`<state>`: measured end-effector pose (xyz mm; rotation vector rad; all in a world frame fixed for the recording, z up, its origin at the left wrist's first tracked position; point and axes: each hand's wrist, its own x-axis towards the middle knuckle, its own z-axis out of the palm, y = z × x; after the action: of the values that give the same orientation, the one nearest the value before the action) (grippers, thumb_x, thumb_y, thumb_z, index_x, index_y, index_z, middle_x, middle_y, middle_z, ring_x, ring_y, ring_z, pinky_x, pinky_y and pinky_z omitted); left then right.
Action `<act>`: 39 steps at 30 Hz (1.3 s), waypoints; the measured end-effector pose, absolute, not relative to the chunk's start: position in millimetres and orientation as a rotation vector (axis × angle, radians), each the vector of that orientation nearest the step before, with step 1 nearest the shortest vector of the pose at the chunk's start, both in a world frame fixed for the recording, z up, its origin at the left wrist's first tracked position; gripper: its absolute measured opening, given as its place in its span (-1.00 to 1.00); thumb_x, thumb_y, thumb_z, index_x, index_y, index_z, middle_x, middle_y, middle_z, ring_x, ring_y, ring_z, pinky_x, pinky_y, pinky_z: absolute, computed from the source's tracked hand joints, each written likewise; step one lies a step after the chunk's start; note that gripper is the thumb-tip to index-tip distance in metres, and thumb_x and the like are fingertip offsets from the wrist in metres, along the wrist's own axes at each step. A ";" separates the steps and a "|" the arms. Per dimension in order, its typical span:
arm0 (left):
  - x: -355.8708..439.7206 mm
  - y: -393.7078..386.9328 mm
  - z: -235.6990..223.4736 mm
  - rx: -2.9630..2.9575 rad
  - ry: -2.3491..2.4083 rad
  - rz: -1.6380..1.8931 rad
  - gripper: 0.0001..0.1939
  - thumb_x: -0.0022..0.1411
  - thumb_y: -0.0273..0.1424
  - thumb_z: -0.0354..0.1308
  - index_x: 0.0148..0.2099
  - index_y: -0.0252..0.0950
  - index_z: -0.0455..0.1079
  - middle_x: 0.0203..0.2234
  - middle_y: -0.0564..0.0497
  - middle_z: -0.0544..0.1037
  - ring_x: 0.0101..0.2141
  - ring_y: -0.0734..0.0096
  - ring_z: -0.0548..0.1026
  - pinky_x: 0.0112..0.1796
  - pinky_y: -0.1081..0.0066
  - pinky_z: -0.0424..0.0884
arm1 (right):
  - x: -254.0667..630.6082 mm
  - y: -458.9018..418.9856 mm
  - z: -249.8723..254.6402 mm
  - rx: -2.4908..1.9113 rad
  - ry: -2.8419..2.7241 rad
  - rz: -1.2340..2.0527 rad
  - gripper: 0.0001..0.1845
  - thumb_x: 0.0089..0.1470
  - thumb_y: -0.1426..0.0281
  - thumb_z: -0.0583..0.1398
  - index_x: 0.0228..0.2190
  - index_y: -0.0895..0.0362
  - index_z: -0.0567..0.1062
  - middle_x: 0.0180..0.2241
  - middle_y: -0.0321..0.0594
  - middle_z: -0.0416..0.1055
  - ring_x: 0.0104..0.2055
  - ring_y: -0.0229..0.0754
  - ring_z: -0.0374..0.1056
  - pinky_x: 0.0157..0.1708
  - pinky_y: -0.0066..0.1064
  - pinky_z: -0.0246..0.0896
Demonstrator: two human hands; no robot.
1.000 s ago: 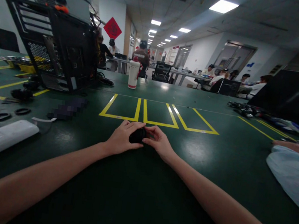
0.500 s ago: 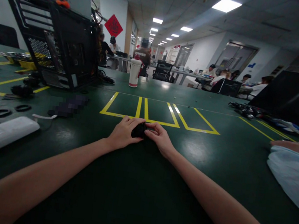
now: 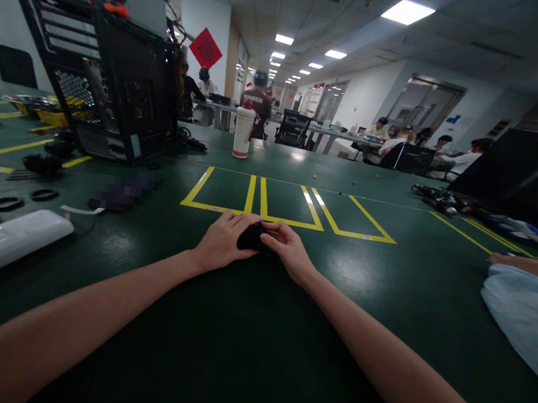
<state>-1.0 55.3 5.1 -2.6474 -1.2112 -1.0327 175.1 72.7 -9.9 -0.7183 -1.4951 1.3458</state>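
Observation:
A small black rounded object (image 3: pixel 249 236) sits between my hands at the middle of the green table (image 3: pixel 227 343); its exact kind is too dark to make out. My left hand (image 3: pixel 225 239) is wrapped round its left side, with the thumb along the near edge and the fingers over the top. From the other side, my right hand (image 3: pixel 289 248) has its thumb and forefinger pinched together at the object's right edge. Whether the right fingertips grip a small part of it is hidden. Just beyond the hands lie yellow tape outlines (image 3: pixel 291 222).
To the left stand a black computer case (image 3: pixel 133 94), a white elongated device (image 3: pixel 4 246), black rings (image 3: pixel 45 195) and a blurred dark object (image 3: pixel 126 190) with a white cable. A white cup (image 3: pixel 243 132) stands farther back. At right are a co-worker's sleeve (image 3: pixel 525 314) and black cables (image 3: pixel 444 199).
The view has shifted very slightly. Both hands keep the same hold around the black object, with no clear movement of it.

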 end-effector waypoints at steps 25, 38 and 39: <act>-2.4 52.8 7.5 -2.675 -1.193 -1.030 -0.40 -0.02 -0.37 0.20 0.07 -0.23 0.09 -0.08 -0.04 0.34 -0.14 0.20 0.29 -0.16 0.23 0.23 | 173.8 67.1 -3.5 -0.789 -1.549 1.357 -0.62 -0.24 0.44 0.27 -0.27 0.10 0.35 -0.20 -0.24 0.35 -0.11 -0.19 0.30 -0.06 -0.24 0.19; -2.1 54.5 6.7 -2.693 -1.183 -1.021 -0.40 -0.01 -0.36 0.20 0.08 -0.23 0.07 -0.06 -0.04 0.33 -0.12 0.19 0.29 -0.15 0.22 0.21 | 173.8 67.2 -1.5 -0.803 -1.549 1.332 -0.65 -0.18 0.41 0.24 -0.26 0.10 0.35 -0.20 -0.23 0.35 -0.14 -0.22 0.31 -0.06 -0.25 0.17; -2.1 54.2 7.0 -2.694 -1.184 -1.021 -0.40 -0.01 -0.36 0.20 0.08 -0.23 0.07 -0.06 -0.04 0.33 -0.12 0.19 0.29 -0.15 0.22 0.22 | 174.6 67.2 -1.4 -0.808 -1.565 1.328 -0.64 -0.20 0.41 0.25 -0.26 0.11 0.36 -0.19 -0.23 0.35 -0.12 -0.21 0.30 -0.05 -0.24 0.17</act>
<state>-2.1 54.2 7.0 -2.6944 -1.1842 -1.0208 174.6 67.2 -1.4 -0.8076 -1.5650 1.3275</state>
